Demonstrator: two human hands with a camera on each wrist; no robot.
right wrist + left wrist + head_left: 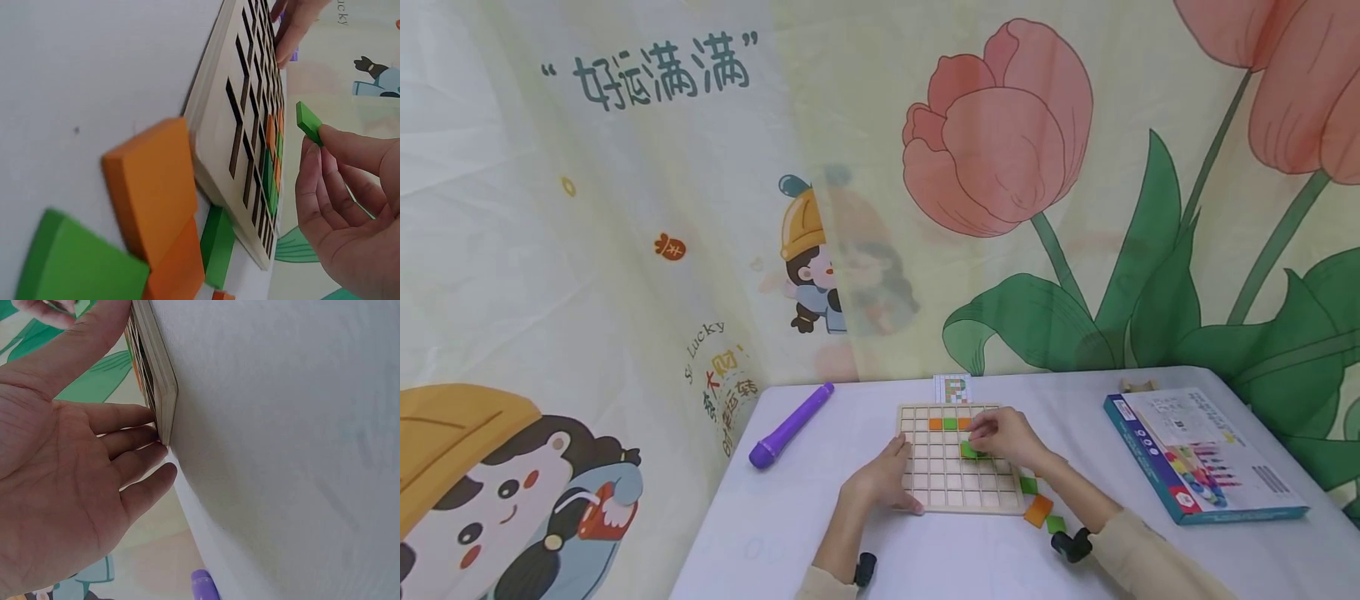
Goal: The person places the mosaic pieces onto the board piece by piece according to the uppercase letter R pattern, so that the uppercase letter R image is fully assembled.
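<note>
One green tile [309, 124], likely light, stiff; edge grip. Right hand [1013, 437] pinches it; left hand [880, 477], fingers extended, touches board [951, 480] at 9 o'clock.

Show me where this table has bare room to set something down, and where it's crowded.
Bare: between the purple stick and the board, beyond the left hand; between the board's upper right edge and the box. Crowded: the board's lower right corner, where loose tiles lie near the right forearm.
</note>
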